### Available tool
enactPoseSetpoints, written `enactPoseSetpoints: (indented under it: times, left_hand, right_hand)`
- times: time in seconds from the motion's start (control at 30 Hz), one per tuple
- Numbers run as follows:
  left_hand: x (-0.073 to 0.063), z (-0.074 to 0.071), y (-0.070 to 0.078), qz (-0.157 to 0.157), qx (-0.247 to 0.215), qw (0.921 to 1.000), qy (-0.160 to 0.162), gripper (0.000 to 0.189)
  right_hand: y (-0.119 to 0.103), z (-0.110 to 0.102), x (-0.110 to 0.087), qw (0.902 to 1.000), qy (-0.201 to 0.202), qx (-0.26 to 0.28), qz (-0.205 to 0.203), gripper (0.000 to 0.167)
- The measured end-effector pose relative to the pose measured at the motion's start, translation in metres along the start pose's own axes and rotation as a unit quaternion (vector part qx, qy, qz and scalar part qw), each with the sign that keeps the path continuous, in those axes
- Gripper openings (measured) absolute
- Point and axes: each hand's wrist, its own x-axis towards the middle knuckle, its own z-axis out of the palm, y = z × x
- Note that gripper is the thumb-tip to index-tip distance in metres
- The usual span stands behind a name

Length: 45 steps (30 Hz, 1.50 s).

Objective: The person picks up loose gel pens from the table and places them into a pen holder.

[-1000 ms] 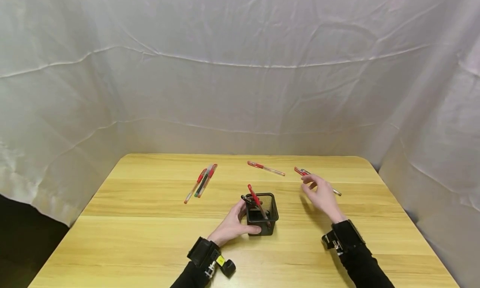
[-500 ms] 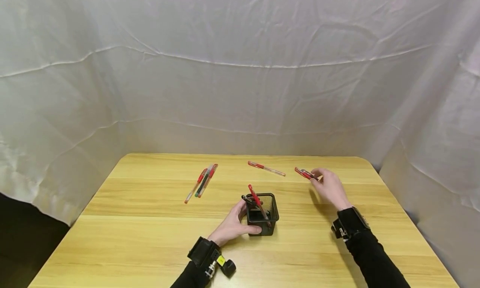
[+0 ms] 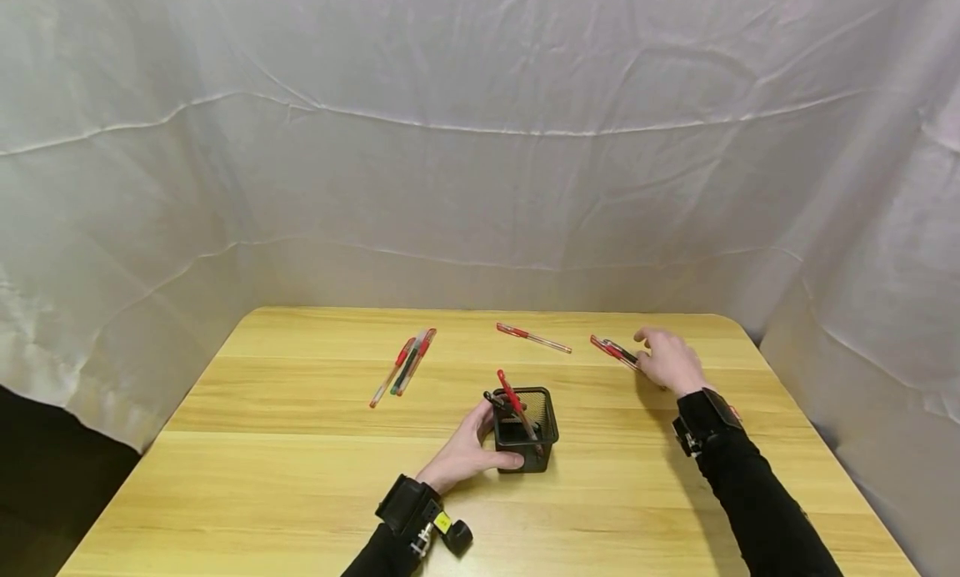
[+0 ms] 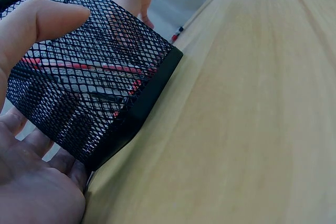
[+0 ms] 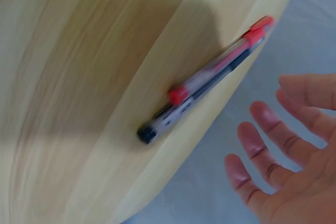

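My left hand [image 3: 467,454] grips a black mesh pen holder [image 3: 534,459] at the middle front of the table, its thumb across the near side. A red-capped pen [image 3: 510,392] leans inside, and a black pen end [image 3: 491,398] shows at the rim. In the left wrist view, several pens show through the mesh. At the right, my right hand [image 3: 670,362] hovers by a red pen [image 5: 215,66] and a black pen [image 5: 152,129] lying side by side on the wood. Its fingers [image 5: 286,142] are spread and loosely bent, with nothing in them.
Another red pen [image 3: 532,338] lies near the table's back edge. Left of the holder is a small group of pens, with a red pen [image 3: 392,372] and a dark green pen [image 3: 407,370] among them. A pale curtain [image 3: 480,193] hangs behind and beside the wooden table [image 3: 262,494].
My right hand has moved right and back along the pair of pens, its fingers now apart from them. The pens shifted slightly closer together. My left hand and the holder have stayed put.
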Motion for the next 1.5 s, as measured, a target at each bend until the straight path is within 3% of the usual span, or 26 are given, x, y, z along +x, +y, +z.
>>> enactPoseSetpoints:
  times: [0.3, 0.53, 0.63, 1.03, 1.3, 1.5]
  left_hand:
    - [0.0, 0.0, 0.001, 0.001, 0.002, 1.0, -0.001, 0.079]
    - [-0.001, 0.0, 0.0, 0.001, 0.005, 1.0, 0.003, 0.079]
    - [-0.001, -0.001, 0.0, 0.002, 0.008, 1.0, 0.002, 0.079]
    - [-0.001, 0.0, 0.001, -0.001, 0.009, 1.0, 0.002, 0.08]
    - [-0.001, -0.001, 0.0, 0.004, 0.002, 1.0, -0.003, 0.077]
    - [0.0, -0.001, -0.001, 0.007, -0.001, 1.0, -0.006, 0.076]
  right_hand:
    - [0.012, 0.001, 0.004, 0.9952, -0.067, -0.058, 0.039, 0.034]
    - [0.022, 0.007, 0.005, 0.9914, -0.093, -0.068, 0.062, 0.013]
    - [0.021, 0.007, 0.005, 0.9901, -0.098, -0.07, 0.071, 0.011]
    - [0.018, 0.004, 0.005, 0.9889, -0.12, -0.044, 0.076, 0.015]
    - [0.011, 0.0, 0.004, 0.9829, -0.173, 0.016, 0.061, 0.022]
    - [0.008, -0.001, 0.008, 0.9796, -0.191, -0.002, 0.061, 0.02]
